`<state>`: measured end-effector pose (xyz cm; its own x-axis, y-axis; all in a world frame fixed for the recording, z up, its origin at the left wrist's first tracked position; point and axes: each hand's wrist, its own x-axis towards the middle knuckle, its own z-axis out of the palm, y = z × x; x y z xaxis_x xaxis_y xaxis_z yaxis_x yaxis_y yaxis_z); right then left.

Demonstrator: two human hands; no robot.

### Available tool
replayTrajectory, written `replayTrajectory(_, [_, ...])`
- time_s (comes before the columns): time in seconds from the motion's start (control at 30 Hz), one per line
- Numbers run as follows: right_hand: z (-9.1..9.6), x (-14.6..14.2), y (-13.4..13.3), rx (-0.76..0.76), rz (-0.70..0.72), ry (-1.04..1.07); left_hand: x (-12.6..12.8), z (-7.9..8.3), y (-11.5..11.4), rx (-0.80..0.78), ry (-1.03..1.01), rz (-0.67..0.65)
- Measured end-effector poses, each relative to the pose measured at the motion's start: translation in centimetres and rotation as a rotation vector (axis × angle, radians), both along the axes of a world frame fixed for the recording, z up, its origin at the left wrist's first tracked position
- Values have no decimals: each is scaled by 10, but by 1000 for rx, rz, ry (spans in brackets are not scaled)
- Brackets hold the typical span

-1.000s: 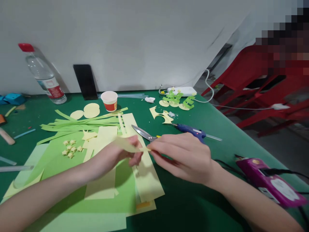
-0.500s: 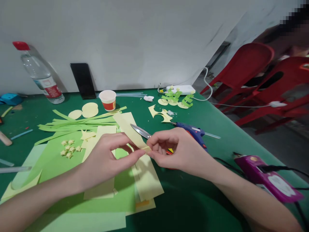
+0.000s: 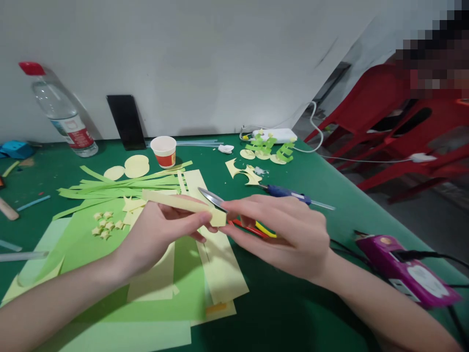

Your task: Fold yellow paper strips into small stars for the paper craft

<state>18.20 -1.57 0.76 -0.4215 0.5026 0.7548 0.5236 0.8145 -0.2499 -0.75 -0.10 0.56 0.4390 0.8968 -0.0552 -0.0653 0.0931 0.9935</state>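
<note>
Head view is showing two bare hands working over a green tabletop (image 3: pixel 293 318), with a pale yellow paper strip (image 3: pixel 179 202) lying between them, raised above the sheets. The left hand (image 3: pixel 154 239) is pinching the strip near its folded right end, thumb on the near side, while the long free part is pointing left over the knuckles. The right hand (image 3: pixel 289 234) is bringing its thumb and forefinger tips up to the folded end; whether they are gripping it or only touching it, I cannot tell.

Scissors (image 3: pixel 211 197) are lying just beyond the strip's folded end, their blades pointing far and left, their red and yellow handles showing partly behind the right hand. A blue glue gun (image 3: pixel 287 192) is resting on the far side of that hand. Below the strip, pale yellow sheets (image 3: pixel 227 274) are overlapping a larger green sheet (image 3: pixel 186 293). Small folded paper stars (image 3: pixel 105 225) are sitting on the green sheet, left of and beyond the left hand, and green paper strips (image 3: pixel 113 188) are lying farther off. A paper cup (image 3: pixel 163 152) is standing behind these, and a purple power strip (image 3: pixel 412 274) is lying at the right.
</note>
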Motion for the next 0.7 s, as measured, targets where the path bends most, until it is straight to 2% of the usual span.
replayTrajectory(0.13, [-1,1,2,80,44,-18,0,1,-1,-23,-10,-43])
replayTrajectory(0.43, [0,4,1,-3,105,33,-1,1,0,-19,18,-35])
replayTrajectory(0.57, [0,5,6,-48,47,-27,-5,5,2,49,30,39])
replayTrajectory(0.7, [-2,6,12,-164,-41,-84,-6,7,4,89,8,61])
